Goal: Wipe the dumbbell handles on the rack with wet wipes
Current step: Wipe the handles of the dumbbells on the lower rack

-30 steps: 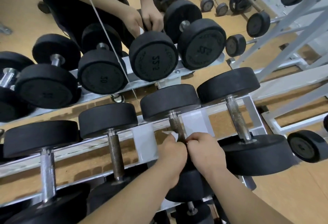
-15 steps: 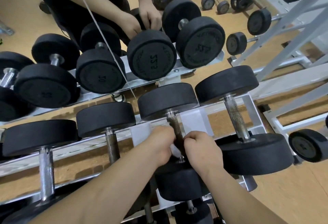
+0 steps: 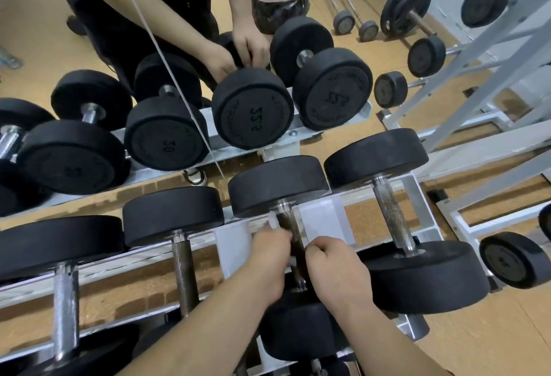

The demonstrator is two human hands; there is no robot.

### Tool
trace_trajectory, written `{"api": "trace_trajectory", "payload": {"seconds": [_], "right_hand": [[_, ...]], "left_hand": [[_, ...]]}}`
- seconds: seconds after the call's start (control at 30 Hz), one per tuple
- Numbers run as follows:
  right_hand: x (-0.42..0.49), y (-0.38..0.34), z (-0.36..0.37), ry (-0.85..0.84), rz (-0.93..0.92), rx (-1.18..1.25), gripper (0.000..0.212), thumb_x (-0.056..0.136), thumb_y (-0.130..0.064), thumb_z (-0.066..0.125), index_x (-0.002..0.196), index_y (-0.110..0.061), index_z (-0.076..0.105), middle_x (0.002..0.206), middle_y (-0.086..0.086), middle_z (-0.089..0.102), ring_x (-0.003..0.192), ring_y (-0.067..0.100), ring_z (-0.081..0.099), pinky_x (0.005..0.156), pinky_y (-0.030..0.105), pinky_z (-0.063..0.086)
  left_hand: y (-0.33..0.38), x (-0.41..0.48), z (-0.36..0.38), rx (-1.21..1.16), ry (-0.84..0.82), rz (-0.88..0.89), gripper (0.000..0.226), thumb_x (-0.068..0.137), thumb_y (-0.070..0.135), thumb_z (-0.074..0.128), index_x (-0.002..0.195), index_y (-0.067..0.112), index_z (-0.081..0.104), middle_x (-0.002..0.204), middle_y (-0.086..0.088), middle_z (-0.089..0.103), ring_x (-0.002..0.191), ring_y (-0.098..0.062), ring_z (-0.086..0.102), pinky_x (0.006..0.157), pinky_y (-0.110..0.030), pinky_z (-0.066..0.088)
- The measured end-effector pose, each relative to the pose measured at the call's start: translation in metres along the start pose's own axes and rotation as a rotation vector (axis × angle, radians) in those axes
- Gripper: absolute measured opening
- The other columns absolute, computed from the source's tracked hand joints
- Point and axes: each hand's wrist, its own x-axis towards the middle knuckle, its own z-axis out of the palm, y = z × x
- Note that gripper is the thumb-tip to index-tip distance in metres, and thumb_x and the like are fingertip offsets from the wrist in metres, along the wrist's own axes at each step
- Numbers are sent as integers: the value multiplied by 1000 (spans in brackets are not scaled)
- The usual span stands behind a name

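Note:
Black rubber dumbbells lie across a white rack [image 3: 232, 241] below me. Both my hands are at the dark knurled handle [image 3: 288, 225] of the second dumbbell from the right. My left hand [image 3: 269, 253] is curled on the handle's left side, with a bit of white wet wipe [image 3: 269, 222] showing above its fingers. My right hand [image 3: 334, 265] is curled against the handle's right side; what its fingers grip is hidden. The lower part of the handle is covered by my hands.
A mirror behind the rack reflects the dumbbells [image 3: 253, 110] and my arms [image 3: 247, 41]. More dumbbells with steel handles [image 3: 390, 217] [image 3: 185, 274] [image 3: 64, 307] sit on either side. A white frame [image 3: 492, 83] and barbells [image 3: 351, 20] stand to the right on the tan floor.
My left hand has slid up the handle with the wipe, from beside my right hand towards the far weight. My right hand has stayed put.

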Motion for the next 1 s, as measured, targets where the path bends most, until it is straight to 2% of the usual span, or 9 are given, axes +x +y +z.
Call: {"api": "trace_trajectory", "payload": {"seconds": [0.1, 0.17, 0.3, 0.43, 0.5, 0.6, 0.7, 0.87, 1.0], "right_hand": [[1, 0, 0, 7, 2, -4, 22, 91, -25, 48, 78, -21, 65, 74, -3, 67, 72, 18, 61, 66, 33, 49], [1, -1, 0, 12, -1, 1, 23, 91, -25, 47, 73, -21, 61, 71, -2, 65, 69, 18, 58, 64, 33, 47], [0, -1, -1, 17, -4, -2, 25, 92, -25, 46, 72, -20, 60, 67, -1, 64, 64, 18, 57, 62, 32, 45], [2, 0, 0, 24, 7, -11, 24, 92, -26, 47, 74, -22, 62, 69, -3, 64, 69, 18, 59, 63, 33, 44], [3, 0, 0, 33, 8, -8, 23, 91, -26, 47, 73, -23, 62, 69, -3, 64, 70, 19, 59, 64, 34, 44], [4, 0, 1, 36, 14, -21, 24, 91, -26, 47, 74, -21, 62, 70, -2, 65, 70, 20, 59, 66, 34, 48], [5, 0, 3, 37, 17, -23, 23, 91, -27, 46, 77, -21, 64, 73, -2, 67, 72, 21, 61, 71, 35, 52], [7, 3, 4, 30, 5, -24, 23, 92, -27, 47, 80, -24, 66, 77, -5, 68, 75, 19, 61, 68, 34, 48], [8, 5, 3, 44, 6, -12, 24, 93, -27, 46, 84, -22, 67, 80, -5, 69, 79, 22, 62, 75, 35, 52]], "left_hand": [[-23, -7, -3, 157, -65, -54, 25, 94, 3, 38, 103, -4, 60, 70, -21, 60, 52, -28, 54, 50, -29, 47], [-5, 6, -5, 73, -33, -82, 21, 97, 2, 39, 97, -7, 59, 61, -23, 56, 47, -29, 50, 57, -34, 47], [24, 23, -1, -153, 44, -18, 13, 95, 2, 52, 104, 6, 61, 88, -19, 69, 78, -34, 66, 81, -41, 57], [-7, -8, -11, -172, -118, -149, 22, 86, -11, 46, 102, -3, 59, 89, -16, 56, 80, -33, 54, 67, -41, 53], [-2, -8, -14, -198, -146, -169, 30, 82, -14, 40, 105, -7, 58, 95, -27, 63, 80, -42, 63, 66, -47, 59], [22, 8, -10, -247, -70, -125, 20, 83, -12, 36, 81, -1, 53, 76, -22, 63, 76, -38, 63, 76, -46, 57], [34, 14, -7, -322, -8, -130, 17, 79, -9, 41, 76, 7, 48, 91, -17, 57, 88, -36, 56, 90, -47, 54], [2, -33, -4, -85, -4, -73, 20, 89, -8, 41, 93, 7, 53, 62, -10, 43, 55, -23, 40, 51, -26, 35], [17, -23, -1, -70, 36, -28, 30, 92, -7, 40, 115, 0, 57, 63, -12, 42, 52, -21, 40, 48, -21, 31]]}}
